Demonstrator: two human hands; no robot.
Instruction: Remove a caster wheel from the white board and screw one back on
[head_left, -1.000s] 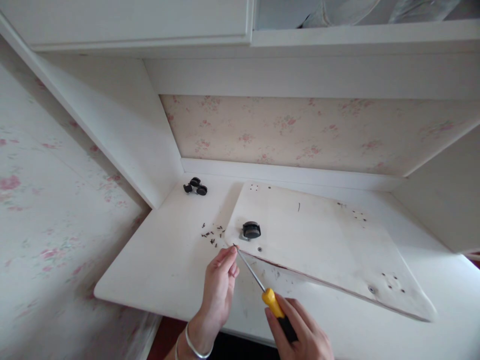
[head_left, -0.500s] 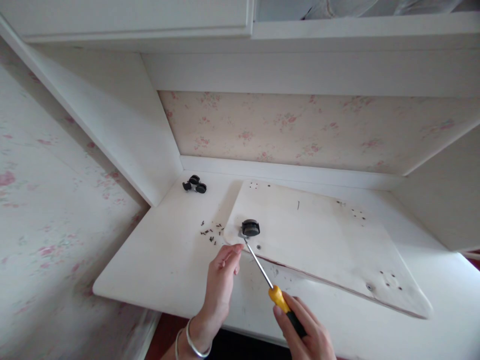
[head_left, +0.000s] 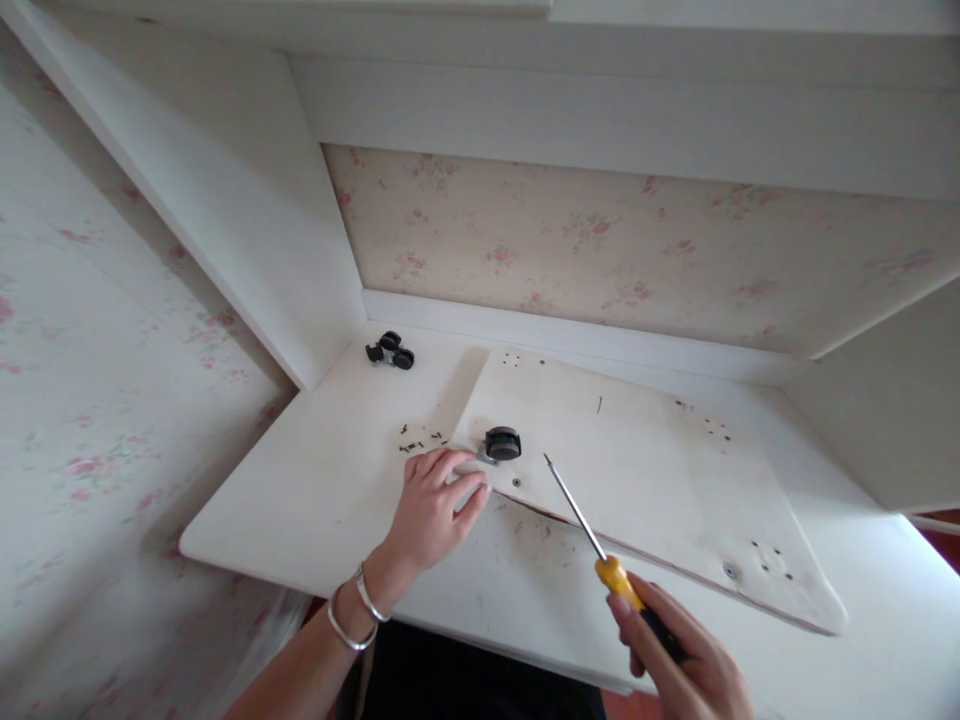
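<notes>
A yellow and black screwdriver (head_left: 613, 574) is gripped by its handle in my right hand (head_left: 675, 650). Its tip points up and left and hovers over the white board (head_left: 637, 470), clear of the caster. The black caster (head_left: 502, 443) stands wheel up at the board's near left corner, on a metal plate. My left hand (head_left: 439, 505) rests over that corner, its fingers apart and the fingertips beside the caster's plate. Under the fingers the board's edge is partly hidden. Several small dark screws (head_left: 411, 446) lie scattered on the desk just beyond my left hand.
Loose black casters (head_left: 390, 350) sit at the back left of the white desk (head_left: 300, 500). Screw holes (head_left: 772, 560) mark the board's other corners. A side panel (head_left: 225, 200) and an overhead shelf (head_left: 600, 110) enclose the desk.
The screwdriver tip has left the caster's plate and moved right with my right hand. My left hand has shifted left, fingers now spread over the board's corner. The view has tilted down.
</notes>
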